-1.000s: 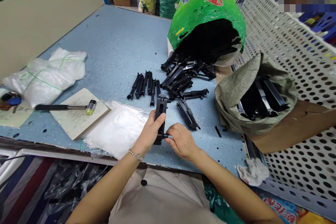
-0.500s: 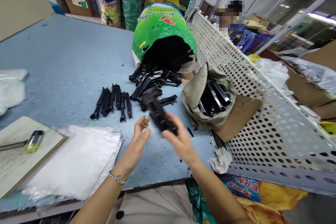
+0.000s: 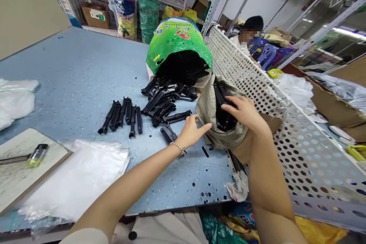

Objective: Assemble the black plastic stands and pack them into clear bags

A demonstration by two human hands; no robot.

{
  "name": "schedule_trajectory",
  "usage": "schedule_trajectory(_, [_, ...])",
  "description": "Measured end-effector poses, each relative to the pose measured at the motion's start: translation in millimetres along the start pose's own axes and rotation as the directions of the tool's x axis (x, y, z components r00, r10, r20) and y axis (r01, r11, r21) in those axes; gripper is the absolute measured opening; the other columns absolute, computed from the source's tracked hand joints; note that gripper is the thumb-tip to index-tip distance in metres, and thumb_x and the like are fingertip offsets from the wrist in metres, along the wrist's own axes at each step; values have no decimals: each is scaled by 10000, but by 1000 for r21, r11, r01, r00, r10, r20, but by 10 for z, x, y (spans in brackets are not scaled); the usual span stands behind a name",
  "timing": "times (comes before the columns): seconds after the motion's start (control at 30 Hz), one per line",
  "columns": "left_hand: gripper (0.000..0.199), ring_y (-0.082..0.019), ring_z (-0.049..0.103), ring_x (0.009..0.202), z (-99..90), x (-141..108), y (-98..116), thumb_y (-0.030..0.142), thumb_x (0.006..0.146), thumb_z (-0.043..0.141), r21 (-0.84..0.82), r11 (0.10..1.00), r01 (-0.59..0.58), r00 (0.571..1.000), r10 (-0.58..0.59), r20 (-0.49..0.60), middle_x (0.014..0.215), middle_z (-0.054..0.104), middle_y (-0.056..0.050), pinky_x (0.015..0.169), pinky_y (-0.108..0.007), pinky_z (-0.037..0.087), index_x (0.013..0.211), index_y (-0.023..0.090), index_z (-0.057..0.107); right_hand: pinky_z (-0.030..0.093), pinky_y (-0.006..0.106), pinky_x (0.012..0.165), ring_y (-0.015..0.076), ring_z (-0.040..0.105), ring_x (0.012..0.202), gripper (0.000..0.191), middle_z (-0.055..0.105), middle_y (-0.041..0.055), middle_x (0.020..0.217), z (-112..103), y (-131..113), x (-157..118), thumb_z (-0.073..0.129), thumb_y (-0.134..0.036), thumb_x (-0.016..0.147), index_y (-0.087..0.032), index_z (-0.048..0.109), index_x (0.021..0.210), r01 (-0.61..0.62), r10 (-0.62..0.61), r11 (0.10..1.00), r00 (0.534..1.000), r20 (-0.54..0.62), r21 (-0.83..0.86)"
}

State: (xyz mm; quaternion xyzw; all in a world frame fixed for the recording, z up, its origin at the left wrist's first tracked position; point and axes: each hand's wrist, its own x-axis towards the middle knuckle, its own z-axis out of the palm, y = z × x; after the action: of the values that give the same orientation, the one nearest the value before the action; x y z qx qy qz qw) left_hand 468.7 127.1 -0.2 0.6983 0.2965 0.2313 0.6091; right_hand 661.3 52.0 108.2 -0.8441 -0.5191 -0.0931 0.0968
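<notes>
My right hand [image 3: 244, 112] reaches into the mouth of an olive woven sack [image 3: 204, 103], its fingers closed around black plastic parts [image 3: 219, 93] there; how many it grips is hidden. At the sack's left side is my left hand [image 3: 193, 131], thumb apart from the bent fingers, holding nothing visible. Whether it touches the sack I cannot tell. Two long black parts [image 3: 167, 136] lie by my left wrist. A loose heap of black parts [image 3: 161, 106] spreads out before a green bag [image 3: 178, 40] on its side. Farther left, several black parts [image 3: 120, 114] lie in a row.
White plastic bags [image 3: 77, 175] are stacked on the blue table [image 3: 94, 68], beside a board [image 3: 17, 179] with a yellow-ended tool [image 3: 37, 156]. A perforated white panel [image 3: 268, 95] borders the right side. Beyond it is a person [image 3: 251, 26] in a black cap.
My right hand has carried the black parts from over the table into the sack. My left hand has moved right to the sack's side. Two parts now show by my left wrist.
</notes>
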Motion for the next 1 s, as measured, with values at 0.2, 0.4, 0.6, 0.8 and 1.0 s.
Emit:
schedule_trajectory(0.2, [339,-306,591,1004,247,518,114,467,812,612,106,993,51,999,-51,3,984,632,-172,862,-401,429,911,151,543,447,407,853,312,600,1054,391,628,243,1160,57,470,392,504,-262,860,-73,606,1187,-410,428,890,902,57,-199])
schedule_trajectory(0.4, [297,-165,529,749,162,845,632,388,845,571,63,990,-126,992,127,-2,669,489,26,737,-290,419,675,214,401,415,366,777,285,611,992,351,653,239,1084,-171,416,660,422,-249,919,-90,613,1166,-508,504,837,861,-73,-205])
schedule_trajectory(0.6, [330,-118,435,671,172,940,1160,435,882,512,-147,891,-431,902,428,-52,650,369,55,677,-243,384,688,219,355,368,370,817,287,560,1119,406,614,261,1171,-939,529,962,305,-120,950,-50,567,1252,-633,546,773,695,-469,-38])
schedule_trajectory(0.8, [312,-124,429,622,549,693,728,403,862,547,1,976,-216,969,214,126,614,438,45,617,-252,351,662,212,402,369,423,784,380,452,1208,485,442,297,1342,-653,469,633,553,-241,873,-97,505,1333,-584,500,794,785,-366,-169])
schedule_trajectory(1.0, [239,-133,457,659,459,380,322,380,857,544,-54,981,-187,974,192,117,646,480,36,651,-256,380,714,199,479,371,378,776,260,551,1027,353,600,239,1131,30,178,299,439,-271,947,-90,624,1187,-152,170,965,983,69,-212])
